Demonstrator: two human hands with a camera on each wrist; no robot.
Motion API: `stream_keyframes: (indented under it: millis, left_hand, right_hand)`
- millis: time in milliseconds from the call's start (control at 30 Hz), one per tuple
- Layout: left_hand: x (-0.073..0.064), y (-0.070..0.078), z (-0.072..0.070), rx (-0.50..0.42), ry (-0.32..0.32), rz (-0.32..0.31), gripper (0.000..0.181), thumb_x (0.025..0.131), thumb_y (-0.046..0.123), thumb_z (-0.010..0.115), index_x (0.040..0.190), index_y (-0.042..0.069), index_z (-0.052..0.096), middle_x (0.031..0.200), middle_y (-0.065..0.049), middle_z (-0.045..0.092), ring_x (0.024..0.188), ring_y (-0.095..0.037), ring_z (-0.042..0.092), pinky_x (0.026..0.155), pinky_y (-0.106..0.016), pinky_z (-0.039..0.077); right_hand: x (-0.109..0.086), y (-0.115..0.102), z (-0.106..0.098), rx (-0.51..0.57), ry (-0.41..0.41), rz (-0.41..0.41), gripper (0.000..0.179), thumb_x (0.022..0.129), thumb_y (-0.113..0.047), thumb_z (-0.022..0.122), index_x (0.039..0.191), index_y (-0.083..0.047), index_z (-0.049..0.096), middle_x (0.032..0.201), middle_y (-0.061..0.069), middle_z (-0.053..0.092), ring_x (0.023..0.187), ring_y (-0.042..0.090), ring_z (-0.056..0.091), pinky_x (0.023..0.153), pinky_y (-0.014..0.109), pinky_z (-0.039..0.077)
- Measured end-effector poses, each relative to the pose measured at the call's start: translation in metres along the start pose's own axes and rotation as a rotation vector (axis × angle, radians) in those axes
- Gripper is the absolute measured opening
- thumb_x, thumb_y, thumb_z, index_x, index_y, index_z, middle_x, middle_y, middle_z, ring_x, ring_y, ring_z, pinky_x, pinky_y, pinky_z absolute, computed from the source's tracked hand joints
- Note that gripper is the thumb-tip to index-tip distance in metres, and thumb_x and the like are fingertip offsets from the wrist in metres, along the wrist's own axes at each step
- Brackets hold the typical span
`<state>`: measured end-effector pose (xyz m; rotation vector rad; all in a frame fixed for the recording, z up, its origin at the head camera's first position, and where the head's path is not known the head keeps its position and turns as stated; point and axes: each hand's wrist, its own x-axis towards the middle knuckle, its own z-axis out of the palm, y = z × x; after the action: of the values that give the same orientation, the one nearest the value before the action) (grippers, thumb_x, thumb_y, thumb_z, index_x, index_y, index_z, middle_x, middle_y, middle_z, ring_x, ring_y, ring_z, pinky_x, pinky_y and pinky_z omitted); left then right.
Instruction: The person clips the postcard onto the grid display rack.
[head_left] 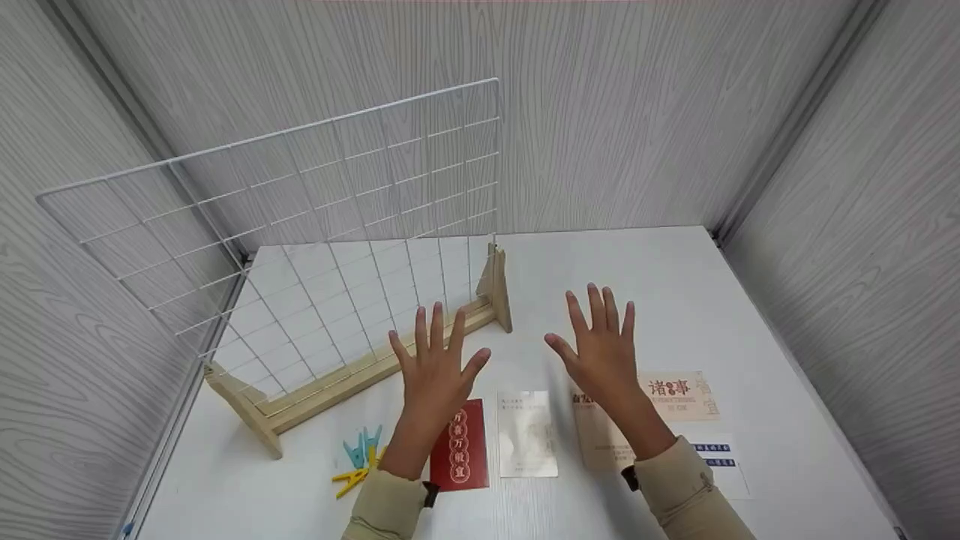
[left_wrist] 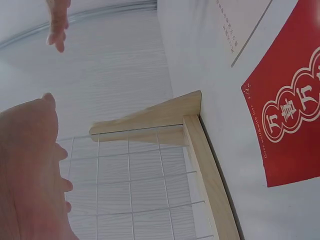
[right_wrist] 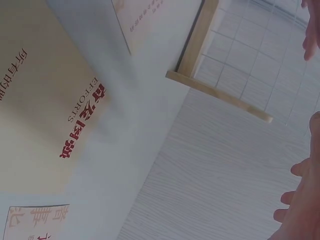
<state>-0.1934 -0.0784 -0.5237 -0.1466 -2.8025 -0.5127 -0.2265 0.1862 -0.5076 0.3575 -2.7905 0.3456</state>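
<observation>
Both hands are held above the table with fingers spread and nothing in them. My left hand hovers between the wire grid rack's wooden base and a red card with gold characters. Over a beige card hangs my right hand, its forearm hiding part of that card. A pale card lies between the two arms. Beside the left wrist are several yellow and blue clothespins, partly covered by the sleeve. In the left wrist view, the red card lies apart from the hand.
The white wire grid stands upright at the left, slanting across the table. On the right lie a cream card with red characters and a white card with blue strips. Grey wood-grain walls enclose the white table.
</observation>
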Motion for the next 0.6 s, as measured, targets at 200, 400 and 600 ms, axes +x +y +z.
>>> stream_keyframes:
  millis: [200, 400, 600]
  left_hand:
    - [-0.014, -0.011, -0.007, -0.081, 0.120, -0.049, 0.064, 0.100, 0.052, 0.054, 0.153, 0.017, 0.043, 0.157, -0.011, 0.042, 0.148, -0.034, 0.033, 0.120, -0.062, 0.023]
    - [-0.039, -0.038, -0.014, -0.141, 0.277, -0.094, 0.043, 0.099, 0.036, 0.063, 0.136, 0.015, 0.062, 0.131, -0.006, 0.065, 0.122, -0.027, 0.063, 0.091, -0.049, 0.058]
    - [-0.060, -0.068, -0.024, -0.154, 0.372, -0.147, 0.036, 0.098, 0.027, 0.066, 0.131, 0.014, 0.065, 0.125, -0.007, 0.068, 0.116, -0.027, 0.066, 0.083, -0.047, 0.060]
  right_hand:
    - [0.002, 0.002, -0.002, 0.155, 0.004, 0.002, 0.073, 0.102, -0.061, 0.041, 0.159, -0.015, 0.031, 0.160, 0.017, 0.033, 0.149, 0.038, 0.028, 0.122, 0.059, 0.020]
    - [0.006, 0.003, 0.004, 0.431, -0.035, 0.065, 0.068, 0.101, -0.059, 0.047, 0.155, -0.018, 0.040, 0.146, 0.010, 0.053, 0.135, 0.033, 0.052, 0.106, 0.056, 0.046]
    - [0.018, 0.003, 0.016, 0.609, -0.001, 0.066, 0.052, 0.102, -0.039, 0.058, 0.145, -0.010, 0.052, 0.129, 0.009, 0.063, 0.121, 0.027, 0.061, 0.102, 0.047, 0.052]
